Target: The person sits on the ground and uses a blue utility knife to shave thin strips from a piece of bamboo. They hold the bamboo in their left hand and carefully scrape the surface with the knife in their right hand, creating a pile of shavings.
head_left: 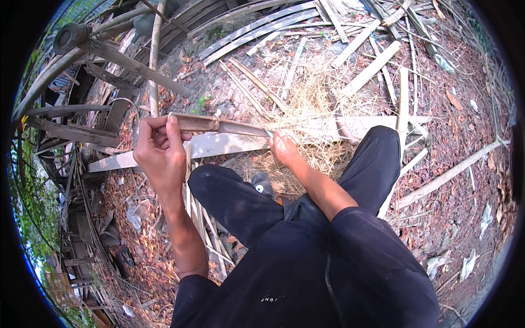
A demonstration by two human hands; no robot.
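A split bamboo piece, brown on its hollow inner face and crossed by a node, spans the space between my hands. My left hand pinches its left end, the thumb on top and the fingers curled under. At the other end my right hand is closed, with a small pale bluish tip showing at the bamboo; the rest of what it grips is hidden. Below the bamboo a long grey plank lies crosswise in front of my knees. Thin straw-coloured shavings are heaped beyond the right hand and over the plank.
Several bamboo strips lie scattered at the far right, and more slats lie at the back. A bamboo and wood frame stands at the left. Between my knees a dark shoe shows. Dry leaves and plastic scraps litter the ground.
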